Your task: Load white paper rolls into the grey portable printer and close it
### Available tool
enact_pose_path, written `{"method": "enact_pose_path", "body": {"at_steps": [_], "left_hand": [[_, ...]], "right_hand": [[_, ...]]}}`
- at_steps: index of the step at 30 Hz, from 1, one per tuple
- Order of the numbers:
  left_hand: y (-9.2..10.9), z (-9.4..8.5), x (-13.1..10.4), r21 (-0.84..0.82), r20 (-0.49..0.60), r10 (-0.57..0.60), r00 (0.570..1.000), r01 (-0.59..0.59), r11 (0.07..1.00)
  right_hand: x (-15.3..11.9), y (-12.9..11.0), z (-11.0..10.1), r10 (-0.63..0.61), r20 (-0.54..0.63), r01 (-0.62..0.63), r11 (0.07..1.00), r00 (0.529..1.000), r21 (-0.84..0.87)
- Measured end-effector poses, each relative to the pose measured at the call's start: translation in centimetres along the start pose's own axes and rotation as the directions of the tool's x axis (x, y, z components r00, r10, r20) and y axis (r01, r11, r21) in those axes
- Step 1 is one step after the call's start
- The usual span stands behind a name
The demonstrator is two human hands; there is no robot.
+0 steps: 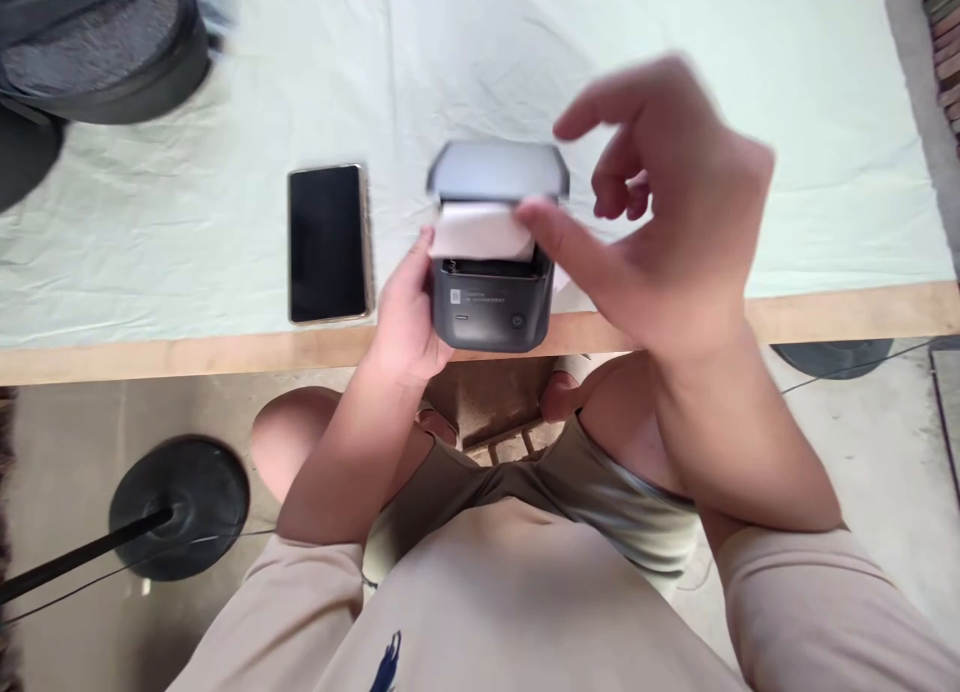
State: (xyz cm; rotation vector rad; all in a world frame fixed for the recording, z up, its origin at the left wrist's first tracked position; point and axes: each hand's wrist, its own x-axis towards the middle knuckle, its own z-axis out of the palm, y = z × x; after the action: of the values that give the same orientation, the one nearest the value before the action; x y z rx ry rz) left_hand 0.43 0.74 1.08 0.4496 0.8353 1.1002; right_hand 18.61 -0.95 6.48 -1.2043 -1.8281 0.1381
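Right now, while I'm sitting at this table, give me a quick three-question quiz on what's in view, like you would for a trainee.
1. True or false: the left hand holds the printer.

2. What lies on the pale cloth, just left of the printer?

3. The right hand's thumb and index finger are:
A) pinched together
B) spread apart
C) out of view

Key:
1. True; it grips the printer's left side.
2. A smartphone, its screen dark.
3. B; the thumb is by the white paper below the printer's lid, with the index fingertip well away from it.
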Motion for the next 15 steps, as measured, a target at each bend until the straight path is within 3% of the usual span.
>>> {"method": "enact_pose_path", "body": {"at_steps": [3,6,10,15], "left_hand": [[0.0,0.1,-0.2,-0.045,0.101,0.038,0.994,-0.034,0.998],[-0.2,-0.3,-0.4,-0.016,0.111,0.018,0.994,-0.016,1.0],[-0.4,-0.8,-0.1,0.022,0.058,0.028,0.998,-0.029,0.999],[-0.7,-1.0,-0.3,0.025,0.158,0.041,0.987,-0.045,0.999]], "right_hand": [[0.8,-0.5,0.5,0.094,-0.046,-0.081,0.971,0.995,0.226],[0.5,-0.4,0.7,0.161,-0.064,-0.125,0.917,0.985,0.379],[-0.1,-0.5,0.6,0.201,-0.11,-0.147,0.915,0.973,0.376],[0.0,-0.9,0.2,0.097,-0.02,-0.092,0.98,0.995,0.175]]}}
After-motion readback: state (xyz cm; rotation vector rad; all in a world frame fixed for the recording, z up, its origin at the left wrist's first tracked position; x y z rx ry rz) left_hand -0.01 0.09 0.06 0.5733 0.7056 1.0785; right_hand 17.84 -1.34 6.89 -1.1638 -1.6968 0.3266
